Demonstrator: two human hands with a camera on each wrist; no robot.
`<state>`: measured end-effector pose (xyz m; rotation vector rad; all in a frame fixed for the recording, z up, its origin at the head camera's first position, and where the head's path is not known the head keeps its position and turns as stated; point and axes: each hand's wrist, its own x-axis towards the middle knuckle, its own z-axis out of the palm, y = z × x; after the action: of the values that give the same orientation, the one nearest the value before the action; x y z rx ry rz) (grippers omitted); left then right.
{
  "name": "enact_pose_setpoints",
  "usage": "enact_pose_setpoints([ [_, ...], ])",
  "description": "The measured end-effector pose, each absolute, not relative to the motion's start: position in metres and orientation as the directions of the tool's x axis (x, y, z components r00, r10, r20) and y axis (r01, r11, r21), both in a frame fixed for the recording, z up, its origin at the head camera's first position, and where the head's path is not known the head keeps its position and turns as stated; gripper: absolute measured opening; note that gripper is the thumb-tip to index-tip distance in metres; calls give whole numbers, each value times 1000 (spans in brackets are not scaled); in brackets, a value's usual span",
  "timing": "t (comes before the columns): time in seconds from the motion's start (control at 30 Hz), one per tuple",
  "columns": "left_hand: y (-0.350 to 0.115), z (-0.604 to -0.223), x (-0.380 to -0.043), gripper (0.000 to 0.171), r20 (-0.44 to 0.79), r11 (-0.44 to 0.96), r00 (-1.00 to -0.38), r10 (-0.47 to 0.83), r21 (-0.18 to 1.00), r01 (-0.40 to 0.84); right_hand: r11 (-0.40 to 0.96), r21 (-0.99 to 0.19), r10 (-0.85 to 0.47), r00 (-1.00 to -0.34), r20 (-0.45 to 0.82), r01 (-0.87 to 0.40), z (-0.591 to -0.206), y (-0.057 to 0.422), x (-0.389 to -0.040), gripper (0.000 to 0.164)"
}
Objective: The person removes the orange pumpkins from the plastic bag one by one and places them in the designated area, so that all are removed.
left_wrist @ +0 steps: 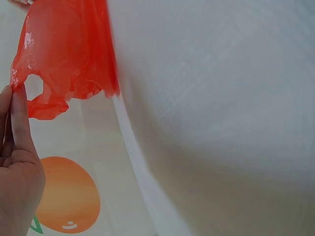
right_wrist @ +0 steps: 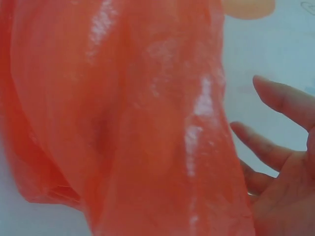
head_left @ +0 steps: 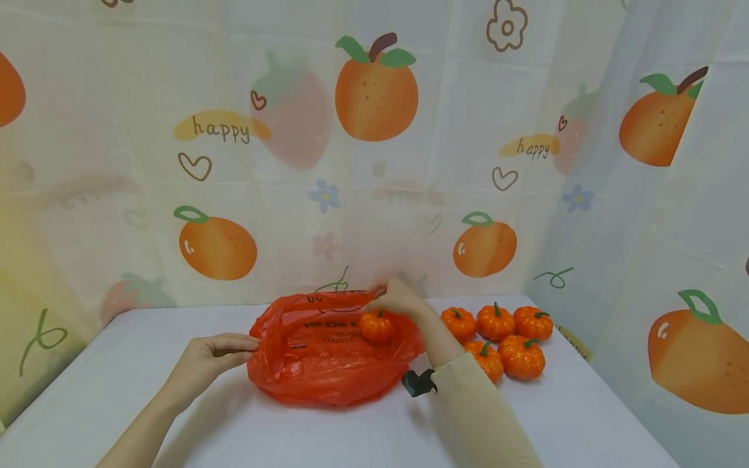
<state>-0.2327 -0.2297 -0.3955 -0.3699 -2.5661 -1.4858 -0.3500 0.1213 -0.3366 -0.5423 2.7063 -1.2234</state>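
A red plastic bag (head_left: pixel 328 383) lies on the table with its mouth held wide, dark print visible on its inner wall. At its left edge my left hand (head_left: pixel 205 361) pinches the rim between thumb and fingers; in the left wrist view the left hand (left_wrist: pixel 19 167) holds the film beside a handle hole. One small orange pumpkin (head_left: pixel 377 327) appears within the bag's mouth on the right side. Just above that pumpkin is my right hand (head_left: pixel 398 300), its fingertips blurred. The right wrist view shows the right hand's fingers (right_wrist: pixel 283 101) spread apart beside the bag, holding nothing visible.
Several more orange pumpkins (head_left: pixel 523 357) with green stems sit grouped to the right of the bag, partly behind the right forearm. A white cloth covers the table (head_left: pixel 234 435). Behind it hangs a fruit-printed curtain (head_left: pixel 292 214).
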Motion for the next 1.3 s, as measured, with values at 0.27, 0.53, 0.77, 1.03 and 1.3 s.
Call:
enact_pose_setpoints([
  [0.27, -230, -396, -233, 30, 259, 473, -956, 139, 831, 294, 611, -753, -339, -940, 29, -243, -345, 118, -352, 43],
  [0.53, -230, -397, -233, 31, 251, 469, -959, 134, 836, 284, 625, -743, -323, -946, 31, -238, -354, 117, -354, 39],
  [0.77, -230, -397, -232, 31, 241, 479, -962, 129, 834, 273, 638, -733, -311, -950, 36, -237, -362, 118, -353, 41],
  [1.03, -230, -397, -233, 30, 248, 484, -960, 133, 829, 281, 694, -680, -313, -950, 9, -235, -367, 117, -352, 43],
  [1.3, -230, -397, -232, 31, 240, 487, -962, 130, 830, 272, 735, -624, -323, -946, 21, -265, -376, 118, -353, 45],
])
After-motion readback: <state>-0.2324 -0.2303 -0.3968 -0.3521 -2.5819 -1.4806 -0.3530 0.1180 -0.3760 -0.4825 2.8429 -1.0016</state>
